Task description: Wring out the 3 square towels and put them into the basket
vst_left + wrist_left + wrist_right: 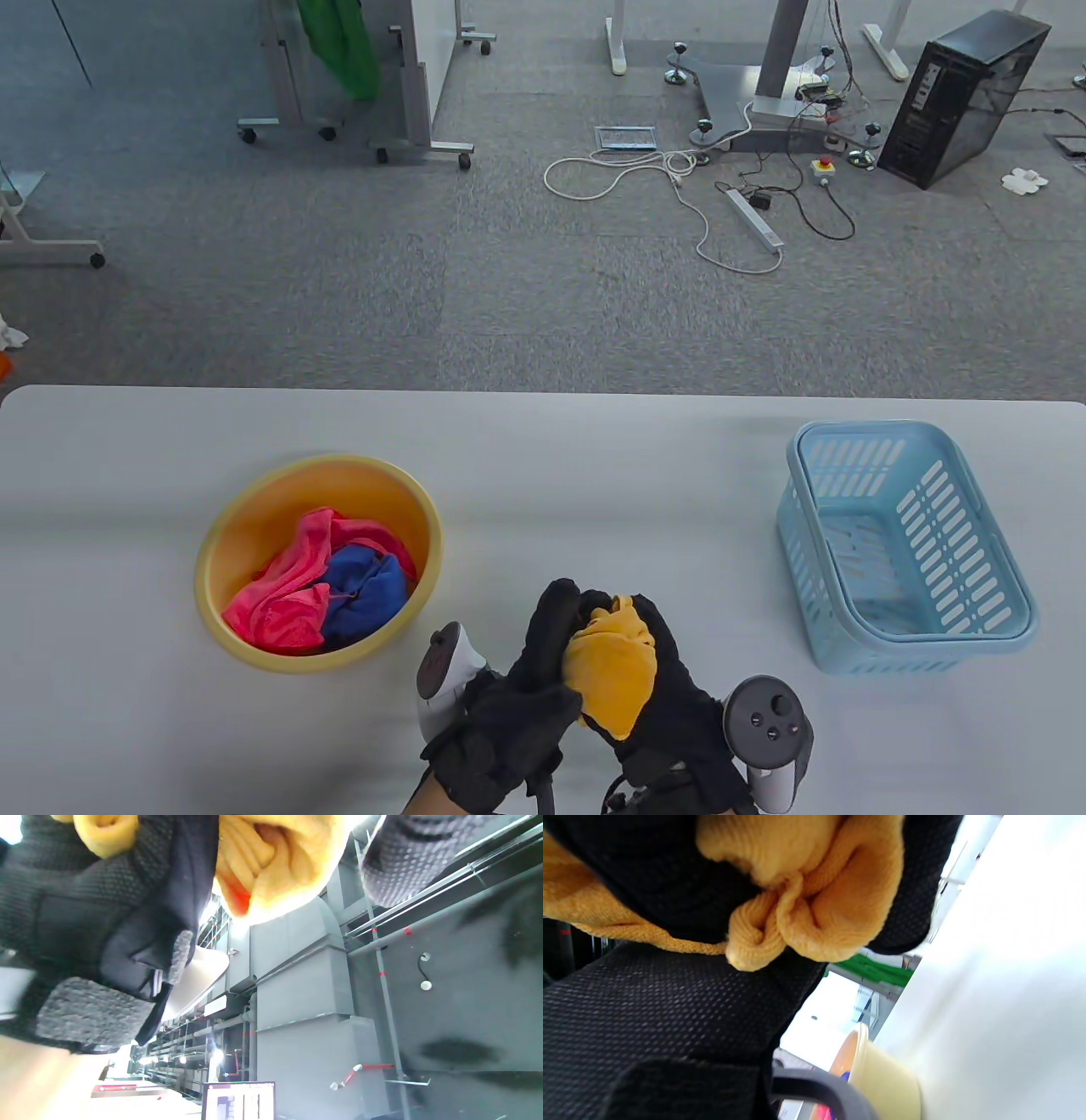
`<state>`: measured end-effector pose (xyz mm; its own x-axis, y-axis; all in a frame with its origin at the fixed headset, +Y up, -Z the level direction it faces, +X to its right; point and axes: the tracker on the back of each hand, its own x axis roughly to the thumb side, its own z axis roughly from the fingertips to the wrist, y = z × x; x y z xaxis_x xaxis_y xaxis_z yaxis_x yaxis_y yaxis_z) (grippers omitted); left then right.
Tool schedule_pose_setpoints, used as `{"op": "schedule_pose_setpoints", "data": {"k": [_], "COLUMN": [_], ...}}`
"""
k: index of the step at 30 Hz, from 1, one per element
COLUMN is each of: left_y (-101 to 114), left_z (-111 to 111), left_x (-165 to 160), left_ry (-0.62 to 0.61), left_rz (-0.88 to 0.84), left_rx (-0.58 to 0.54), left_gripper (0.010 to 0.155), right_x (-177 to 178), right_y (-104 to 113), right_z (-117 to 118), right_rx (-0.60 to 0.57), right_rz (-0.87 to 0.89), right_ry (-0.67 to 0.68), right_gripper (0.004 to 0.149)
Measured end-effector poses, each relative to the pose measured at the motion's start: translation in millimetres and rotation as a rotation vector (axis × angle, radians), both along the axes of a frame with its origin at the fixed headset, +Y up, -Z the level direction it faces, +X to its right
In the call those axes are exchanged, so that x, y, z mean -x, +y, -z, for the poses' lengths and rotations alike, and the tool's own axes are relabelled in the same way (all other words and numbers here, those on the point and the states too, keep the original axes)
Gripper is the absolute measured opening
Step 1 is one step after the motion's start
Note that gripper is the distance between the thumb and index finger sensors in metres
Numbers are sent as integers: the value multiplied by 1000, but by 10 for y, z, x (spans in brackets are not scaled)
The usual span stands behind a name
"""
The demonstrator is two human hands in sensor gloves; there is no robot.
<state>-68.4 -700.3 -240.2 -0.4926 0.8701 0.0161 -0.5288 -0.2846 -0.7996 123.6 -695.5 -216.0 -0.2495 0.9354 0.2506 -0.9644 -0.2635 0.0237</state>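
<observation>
our left hand [526, 679] and right hand [670, 688] squeeze the yellow towel [612, 666] tight in curled fingers; pink towel [284, 586] and blue towel [365, 590] wait, basket [912, 632] has none.

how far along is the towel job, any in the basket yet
None done yet: the blue basket holds no towel. In hand: both hands, left hand and right hand, grip the bunched yellow towel above the table. Left: the pink towel and blue towel lie in the yellow basin.
</observation>
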Motion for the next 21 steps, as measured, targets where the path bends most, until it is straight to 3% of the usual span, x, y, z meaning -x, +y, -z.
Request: {"op": "schedule_pose_setpoints", "data": {"k": [3,7,12,16,19,21], "left_y": [35,124,139,135,118,77], "left_z": [-1,-21,-15,-48,-51,-60], "left_x": [112,219,304,381,369,328], "left_ry": [90,134,219,445,390,283], "left_rz": [97,51,124,307,338,264], "left_rx": [-46,1,18,27,55,156], "left_gripper": [95,94,91,84,85,87], "right_x": [-165,-356,-400,-318,-206,-127], "right_y": [28,91,199,270,338,370], "right_z": [6,-3,-42,-110,-166,-207], "right_rx": [-18,3,-85,-163,-259,-329], "right_rz": [-71,50,-105,-336,-511,-627], "right_ry": [-133,-160,-231,-326,-377,-406], "right_gripper": [99,98,97,96,96,94]}}
